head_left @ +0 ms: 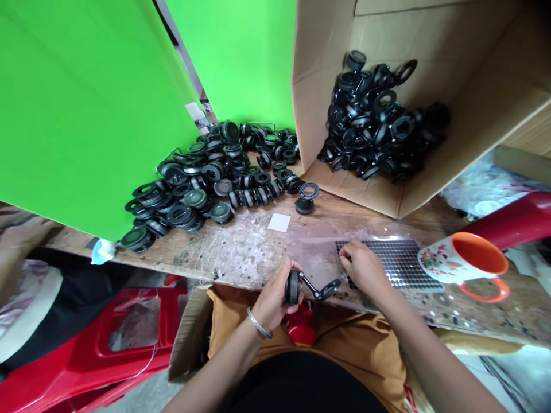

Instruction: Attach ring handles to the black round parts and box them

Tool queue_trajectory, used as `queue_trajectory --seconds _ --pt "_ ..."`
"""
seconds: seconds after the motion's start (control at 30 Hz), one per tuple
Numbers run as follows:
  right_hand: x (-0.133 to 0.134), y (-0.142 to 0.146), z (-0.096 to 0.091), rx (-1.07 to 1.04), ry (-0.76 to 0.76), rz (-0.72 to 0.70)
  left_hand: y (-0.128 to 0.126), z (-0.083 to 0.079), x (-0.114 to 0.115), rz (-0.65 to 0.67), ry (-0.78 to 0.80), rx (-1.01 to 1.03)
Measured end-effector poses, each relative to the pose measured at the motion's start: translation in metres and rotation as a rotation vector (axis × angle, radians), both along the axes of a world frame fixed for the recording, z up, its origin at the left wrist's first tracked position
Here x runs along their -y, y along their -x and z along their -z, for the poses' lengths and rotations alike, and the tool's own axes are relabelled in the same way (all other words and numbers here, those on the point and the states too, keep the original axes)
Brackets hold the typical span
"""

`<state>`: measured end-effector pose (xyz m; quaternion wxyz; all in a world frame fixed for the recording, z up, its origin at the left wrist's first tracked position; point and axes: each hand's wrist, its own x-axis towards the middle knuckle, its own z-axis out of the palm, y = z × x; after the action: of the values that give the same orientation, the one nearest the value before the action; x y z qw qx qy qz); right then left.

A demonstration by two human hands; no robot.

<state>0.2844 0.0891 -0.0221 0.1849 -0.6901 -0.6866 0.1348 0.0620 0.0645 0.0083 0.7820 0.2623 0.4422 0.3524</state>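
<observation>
We hold a black gadget [293, 287] in our left hand [272, 295], with the fingers wrapped round its fat part. It is to the left of the dot sheet [404, 261], over the front edge of the bench [241, 249]. Our right hand [365, 268] is on the left end of the dot sheet with its fingers bent in, and we cannot tell if it pinches anything. A mug [443, 258] stands at the right end of the dot sheet. Behind the dot sheet, a big box [469, 132] holds a heap [370, 129] of black gadgets.
</observation>
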Motion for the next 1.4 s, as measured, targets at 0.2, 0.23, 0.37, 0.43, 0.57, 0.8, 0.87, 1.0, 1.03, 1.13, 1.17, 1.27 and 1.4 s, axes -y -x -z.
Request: queue_trajectory --seconds 0.2,0.23,0.37,0.43,0.57,0.8,0.87,1.0,1.03,1.13,1.17,1.27,1.4 --pt "-0.006 0.003 0.0 0.026 0.008 0.025 -0.002 0.0 -0.003 -0.015 0.095 0.041" --pt "-0.005 0.004 0.0 0.02 -0.002 0.028 -0.002 0.0 -0.003 -0.024 0.091 0.033" --pt "0.005 0.01 -0.012 -0.048 -0.054 0.018 -0.003 -0.001 0.001 -0.031 0.004 -0.05" --pt "0.014 0.019 -0.024 -0.196 -0.062 -0.048 -0.004 -0.002 0.003 -0.018 -0.052 -0.094" --pt "0.031 0.045 -0.044 -0.553 -0.017 -0.221 -0.007 -0.001 0.006 0.017 -0.115 -0.154" --pt "0.037 0.062 -0.038 -0.522 -0.027 -0.201 -0.011 -0.001 0.011 0.041 -0.141 -0.189" --pt "0.038 0.062 -0.036 -0.491 -0.046 -0.185 -0.012 0.0 0.011 0.048 -0.158 -0.187" --pt "0.042 0.065 -0.038 -0.384 -0.143 -0.167 -0.011 0.002 0.011 0.052 -0.149 -0.174" --pt "0.044 0.066 -0.038 -0.357 -0.183 -0.184 -0.011 0.002 0.011 0.056 -0.133 -0.165" --pt "0.052 0.069 -0.039 -0.268 -0.316 -0.283 -0.008 0.001 0.011 0.064 -0.045 -0.125" --pt "0.056 0.071 -0.04 -0.237 -0.363 -0.316 -0.008 0.0 0.01 0.057 -0.006 -0.109" --pt "0.068 0.076 -0.04 -0.136 -0.475 -0.396 -0.006 -0.001 0.01 0.028 0.069 -0.078" --pt "0.073 0.069 -0.04 -0.106 -0.423 -0.418 -0.006 -0.001 0.008 0.038 0.015 -0.087"
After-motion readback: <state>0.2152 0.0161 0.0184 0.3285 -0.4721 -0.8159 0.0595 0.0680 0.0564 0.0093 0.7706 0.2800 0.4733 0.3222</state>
